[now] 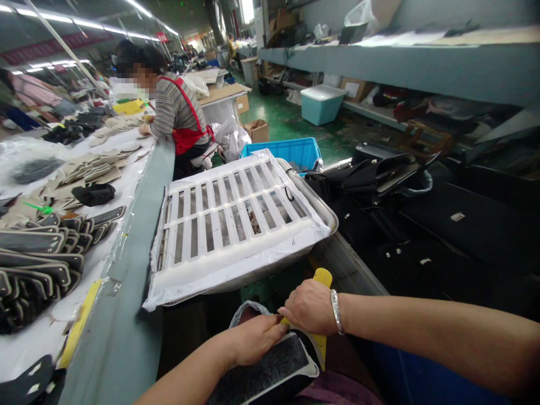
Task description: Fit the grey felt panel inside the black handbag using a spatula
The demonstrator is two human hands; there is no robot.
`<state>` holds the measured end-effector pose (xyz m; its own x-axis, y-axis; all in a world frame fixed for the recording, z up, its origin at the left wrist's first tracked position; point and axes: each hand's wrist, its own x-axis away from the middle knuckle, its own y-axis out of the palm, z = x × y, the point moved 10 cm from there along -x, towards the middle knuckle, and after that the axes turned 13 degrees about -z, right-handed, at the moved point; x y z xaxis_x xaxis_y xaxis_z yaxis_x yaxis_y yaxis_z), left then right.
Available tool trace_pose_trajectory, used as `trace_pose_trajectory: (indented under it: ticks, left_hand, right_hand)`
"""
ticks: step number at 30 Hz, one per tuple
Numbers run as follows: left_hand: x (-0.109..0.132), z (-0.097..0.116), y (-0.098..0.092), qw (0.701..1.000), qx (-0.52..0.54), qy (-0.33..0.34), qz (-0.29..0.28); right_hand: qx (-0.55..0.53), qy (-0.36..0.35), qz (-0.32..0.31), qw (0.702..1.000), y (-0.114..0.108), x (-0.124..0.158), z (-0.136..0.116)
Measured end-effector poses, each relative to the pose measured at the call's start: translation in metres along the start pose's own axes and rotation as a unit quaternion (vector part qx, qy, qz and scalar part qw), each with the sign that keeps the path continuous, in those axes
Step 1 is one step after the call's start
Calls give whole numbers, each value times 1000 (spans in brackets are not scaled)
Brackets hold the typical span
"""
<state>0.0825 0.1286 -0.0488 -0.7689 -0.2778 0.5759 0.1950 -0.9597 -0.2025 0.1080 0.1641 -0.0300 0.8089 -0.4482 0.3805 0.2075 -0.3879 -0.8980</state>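
In the lower middle, my left hand [258,339] rests across the near end of a black panel with a whitish edge [264,371], its fingers pressed on the panel. My right hand [310,306], with a silver bracelet at the wrist, is closed round a flat yellow tool [323,276]. One rounded yellow end sticks out above the fist, and more yellow shows below it beside the panel's curved end. What kind of tool it is I cannot tell. The fingertips of both hands meet over that end of the panel.
A white slatted rack [236,219] stands ahead. At left, a workbench [141,270] bears stacked black-and-grey pieces [37,264] and beige pieces [84,174]. A person in a red apron [183,112] works there. Black bags [379,174] lie at right; a blue crate [287,149] stands behind the rack.
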Motion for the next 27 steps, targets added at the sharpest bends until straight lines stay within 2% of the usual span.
trace_pose_trajectory:
  ticks: [9, 13, 16, 18, 21, 23, 24, 25, 27]
  left_hand:
    - [-7, -6, 1, 998, 61, -1, 1]
    - [-10, -3, 0, 998, 53, -5, -21]
    - [-6, 5, -3, 997, 57, 18, -38]
    - [-1, 4, -3, 997, 56, 11, -57]
    - [7, -8, -3, 994, 46, -46, -91]
    - [7, -11, -6, 995, 31, -45, -87]
    - [6, -9, -9, 996, 25, -26, -75]
    - [4, -7, -12, 998, 24, -6, -60]
    - [-1, -8, -16, 999, 32, 11, -33]
  right_hand:
    - [-32, 12, 3, 999, 7, 8, 6]
    - [-63, 74, 19, 995, 14, 19, 8]
    - [-89, 121, 36, 988, 14, 25, 8]
    - [-91, 125, 23, 988, 14, 27, 6]
    - [-115, 136, -22, 984, 27, 33, 12]
    - [-189, 183, -12, 965, 40, 46, 29]
    - [-249, 211, 10, 945, 48, 56, 39]
    - [-323, 236, 38, 916, 59, 66, 49]
    - [-486, 268, 84, 828, 89, 86, 58]
